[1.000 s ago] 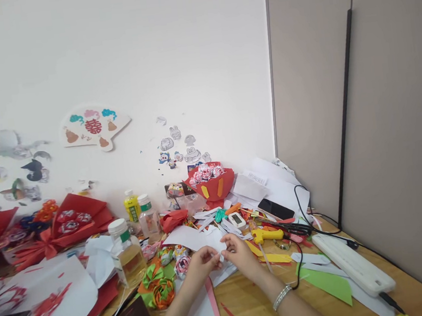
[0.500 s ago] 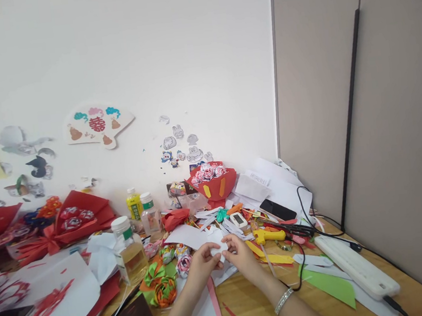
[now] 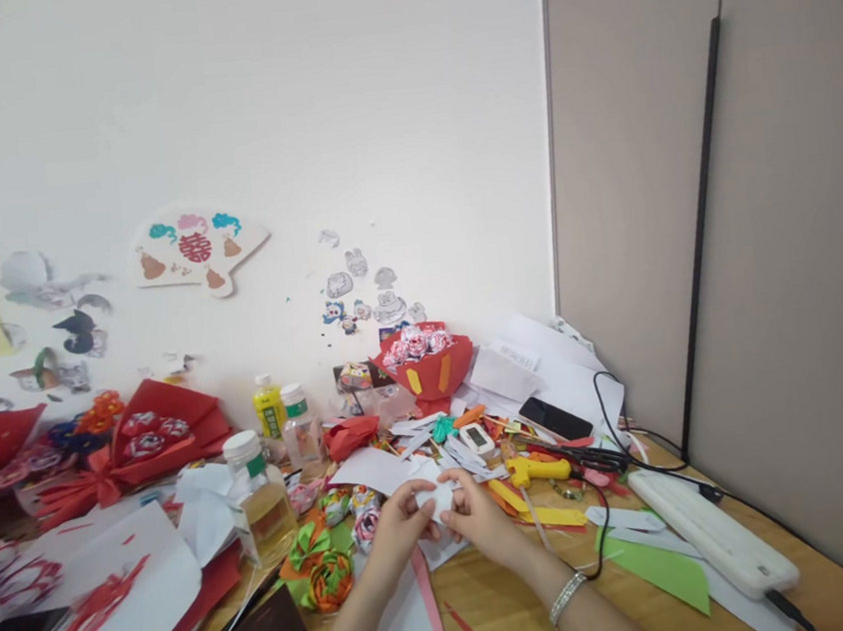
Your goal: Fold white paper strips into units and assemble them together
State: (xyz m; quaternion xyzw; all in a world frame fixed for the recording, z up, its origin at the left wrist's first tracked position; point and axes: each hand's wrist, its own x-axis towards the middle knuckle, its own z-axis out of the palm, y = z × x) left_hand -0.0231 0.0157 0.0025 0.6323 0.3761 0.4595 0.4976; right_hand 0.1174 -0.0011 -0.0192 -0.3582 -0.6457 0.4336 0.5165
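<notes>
Between both hands I hold a small piece of white paper [image 3: 439, 501], just above the table. My left hand [image 3: 407, 520] pinches its left side with thumb and fingers. On the other side my right hand [image 3: 476, 515] grips the paper's right edge, thumb low and fingers on top. Fingers hide part of the paper, so its exact folds cannot be made out. Folded paper flowers [image 3: 330, 580] in orange and green lie left of my left forearm. Beyond the hands are loose white paper strips and a small white timer [image 3: 477, 438].
A yellow glue gun [image 3: 538, 470] with a black cord lies right of the hands, near a phone [image 3: 556, 419] and a white power strip [image 3: 715, 530]. Bottles, including one of amber liquid [image 3: 266, 513], stand left. A red paper bouquet [image 3: 427, 370] stands against the wall.
The white paper has turned slightly between my fingers and shows more of its face. Both hands have shifted their grip a little; the surroundings look the same.
</notes>
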